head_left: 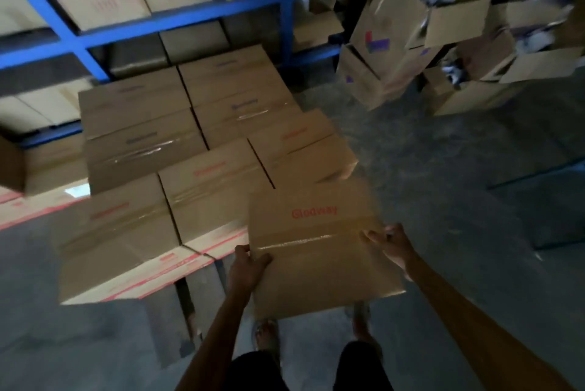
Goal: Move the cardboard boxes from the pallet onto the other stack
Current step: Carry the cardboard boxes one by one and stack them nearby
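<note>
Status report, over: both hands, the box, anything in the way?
Left hand grips the box at its left edge, right hand at its right edge. Box off the floor, beside the stacked boxes. Open boxes far right, not between.

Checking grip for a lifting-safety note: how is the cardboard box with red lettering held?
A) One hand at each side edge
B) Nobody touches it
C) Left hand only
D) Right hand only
A: the left hand grips the cardboard box at its left edge, the right hand at its right edge.
</note>
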Demonstrator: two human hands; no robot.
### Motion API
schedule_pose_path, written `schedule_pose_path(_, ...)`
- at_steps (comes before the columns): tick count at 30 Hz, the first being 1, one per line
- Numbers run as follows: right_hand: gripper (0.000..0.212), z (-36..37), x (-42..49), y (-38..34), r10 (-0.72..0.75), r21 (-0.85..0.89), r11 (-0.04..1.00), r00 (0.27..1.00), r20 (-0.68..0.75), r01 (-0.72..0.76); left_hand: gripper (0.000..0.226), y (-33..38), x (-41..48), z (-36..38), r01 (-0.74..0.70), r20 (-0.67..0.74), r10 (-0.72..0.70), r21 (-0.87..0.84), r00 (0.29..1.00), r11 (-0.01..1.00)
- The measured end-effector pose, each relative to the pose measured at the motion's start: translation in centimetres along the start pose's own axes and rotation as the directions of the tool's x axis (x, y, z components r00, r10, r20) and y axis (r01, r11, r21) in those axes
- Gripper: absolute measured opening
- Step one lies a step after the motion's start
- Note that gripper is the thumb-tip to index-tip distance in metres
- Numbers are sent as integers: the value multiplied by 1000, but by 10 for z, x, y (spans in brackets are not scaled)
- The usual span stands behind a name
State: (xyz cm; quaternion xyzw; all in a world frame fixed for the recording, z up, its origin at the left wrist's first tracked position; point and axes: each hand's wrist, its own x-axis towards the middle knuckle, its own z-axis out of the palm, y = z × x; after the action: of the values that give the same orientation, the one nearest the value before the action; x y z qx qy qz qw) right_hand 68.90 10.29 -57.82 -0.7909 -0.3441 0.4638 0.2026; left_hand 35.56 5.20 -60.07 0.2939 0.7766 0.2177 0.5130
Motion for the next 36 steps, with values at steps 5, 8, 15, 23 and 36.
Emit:
schedule_pose_path(5,70,1,128,67,6,-203,979,995,99,14,59,-26,34,82,133,-25,-135,-71,991,989)
schedule_pose_path(8,48,-2,158,64,-10,-262,964,993,117,41,63,-54,64,134,202,-65,-210,-115,976,973)
schedule_pose_path(15,41,16,287,121,24,-347,938,990,140,26,55,-86,132,237,273,-148,-321,-277,935,921)
schedule_pose_path(23,44,59,391,164,5,-334,941,986,167,51,43,-113,218,294,284,-176,-350,-315,920,906)
schedule_pose_path(36,42,84,448,180,22,-377,924,975,219,63,49,-129,266,317,327,-128,-389,-343,912,881)
